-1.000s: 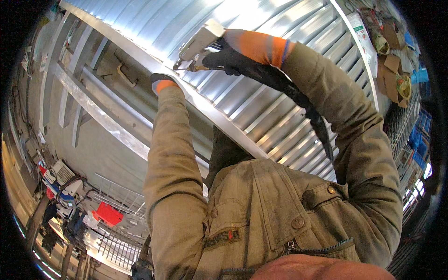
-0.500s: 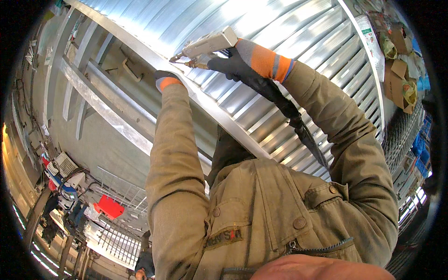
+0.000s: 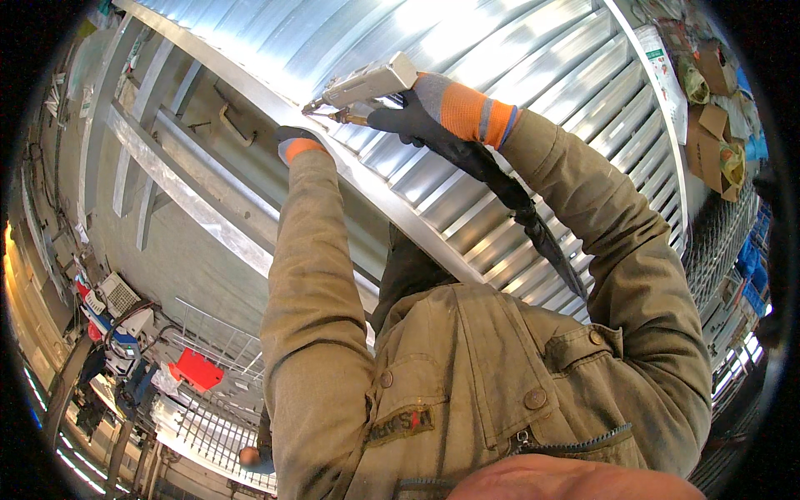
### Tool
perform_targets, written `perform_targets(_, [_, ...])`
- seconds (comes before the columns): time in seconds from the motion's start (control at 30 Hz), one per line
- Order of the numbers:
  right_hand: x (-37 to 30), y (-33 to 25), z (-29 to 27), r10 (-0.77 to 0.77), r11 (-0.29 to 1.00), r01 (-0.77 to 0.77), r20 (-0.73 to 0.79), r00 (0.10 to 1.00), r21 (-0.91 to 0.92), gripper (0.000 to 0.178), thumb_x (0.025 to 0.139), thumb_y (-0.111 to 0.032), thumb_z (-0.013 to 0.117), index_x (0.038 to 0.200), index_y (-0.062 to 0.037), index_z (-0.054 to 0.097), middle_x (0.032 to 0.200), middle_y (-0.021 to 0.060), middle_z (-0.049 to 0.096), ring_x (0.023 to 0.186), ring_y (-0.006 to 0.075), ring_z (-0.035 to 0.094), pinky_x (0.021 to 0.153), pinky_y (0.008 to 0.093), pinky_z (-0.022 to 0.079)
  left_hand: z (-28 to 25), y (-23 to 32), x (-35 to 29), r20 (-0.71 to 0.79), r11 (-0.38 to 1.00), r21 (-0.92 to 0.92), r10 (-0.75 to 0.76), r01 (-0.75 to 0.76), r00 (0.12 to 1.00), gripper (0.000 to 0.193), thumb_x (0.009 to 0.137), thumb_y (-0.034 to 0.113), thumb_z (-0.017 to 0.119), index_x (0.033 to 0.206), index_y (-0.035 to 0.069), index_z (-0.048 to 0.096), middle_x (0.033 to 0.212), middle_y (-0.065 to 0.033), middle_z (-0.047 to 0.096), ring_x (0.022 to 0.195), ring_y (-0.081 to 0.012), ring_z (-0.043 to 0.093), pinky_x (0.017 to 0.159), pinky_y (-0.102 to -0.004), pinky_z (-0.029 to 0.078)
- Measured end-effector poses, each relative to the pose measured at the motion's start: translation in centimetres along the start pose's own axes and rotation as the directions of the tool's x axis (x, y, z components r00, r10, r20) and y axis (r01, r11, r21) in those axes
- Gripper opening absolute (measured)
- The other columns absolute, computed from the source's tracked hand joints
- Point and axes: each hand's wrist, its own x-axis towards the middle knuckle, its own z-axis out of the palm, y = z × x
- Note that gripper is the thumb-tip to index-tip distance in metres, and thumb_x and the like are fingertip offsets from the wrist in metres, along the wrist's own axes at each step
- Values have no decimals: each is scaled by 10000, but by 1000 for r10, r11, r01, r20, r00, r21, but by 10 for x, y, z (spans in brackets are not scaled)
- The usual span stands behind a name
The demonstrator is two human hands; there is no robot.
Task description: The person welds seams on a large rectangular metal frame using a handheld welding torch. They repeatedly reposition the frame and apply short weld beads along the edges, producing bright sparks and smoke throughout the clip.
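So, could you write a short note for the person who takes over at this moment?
Right hand, gloved: grips a grey hand tool, its tip against the metal rail running across the corrugated sheet.
Left hand, gloved: rests on the rail just below the tool tip; whether it grips something I cannot tell.
A black hose hangs from the tool along the right sleeve.
Done or left: fasteners are too small to see, so I cannot say.

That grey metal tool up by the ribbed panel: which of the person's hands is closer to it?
Right. The right hand grips the grey tool from behind. The left hand rests on the metal rail just below the tool's tip, apparently not touching it.
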Motion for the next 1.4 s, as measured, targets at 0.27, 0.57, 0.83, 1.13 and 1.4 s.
perform_targets(0.27, [-1, -1, 1, -18, 1000, 18, -2, 1000, 3, 634, 986, -427, 775, 1409, 21, 625, 793, 32, 674, 608, 103, 612, 532, 290, 521, 83, 14, 65, -66, 995, 50, -85, 88, 994, 457, 1139, 351, 400, 1450, 136, 658, 1493, -49, 652, 1355, -192, 609, 1124, -360, 487])
perform_targets(0.57, [2, 4, 5, 18, 999, -20, -40, 999, -49, 545, 976, -445, 750, 1389, -97, 679, 786, 47, 712, 608, 140, 664, 551, 327, 574, 74, 24, 59, 0, 868, -463, -204, 181, 979, 439, 1134, 355, 426, 1399, 102, 669, 1407, -66, 673, 1255, -206, 632, 1052, -363, 510])
perform_targets(0.83, [-2, 0, 5, 6, 999, -8, -29, 1000, -41, 523, 979, -469, 761, 1386, -146, 700, 788, 32, 711, 574, 127, 614, 528, 312, 546, 51, 27, 46, 482, -868, -496, -289, -14, 827, 408, 1125, 347, 469, 1338, 81, 695, 1314, -78, 702, 1153, -218, 662, 978, -373, 535])
perform_targets(1.13, [-1, 4, 6, 10, 999, -12, -36, 999, -48, 501, 967, -498, 772, 1363, -194, 731, 810, -1, 718, 572, 112, 596, 527, 307, 537, 46, 17, 43, 519, -970, -207, -221, -129, 826, 380, 1115, 337, 518, 1270, 58, 724, 1209, -91, 735, 1037, -231, 696, 895, -384, 563])
perform_targets(1.4, [-8, -3, 1, 52, 996, -52, -13, 999, -77, 534, 976, -530, 752, 1381, -184, 721, 835, 7, 721, 585, 119, 591, 534, 322, 527, 34, 19, 35, 529, -952, -290, -245, -98, 812, 371, 1114, 340, 519, 1297, 89, 722, 1259, -77, 724, 1090, -221, 685, 929, -384, 558])
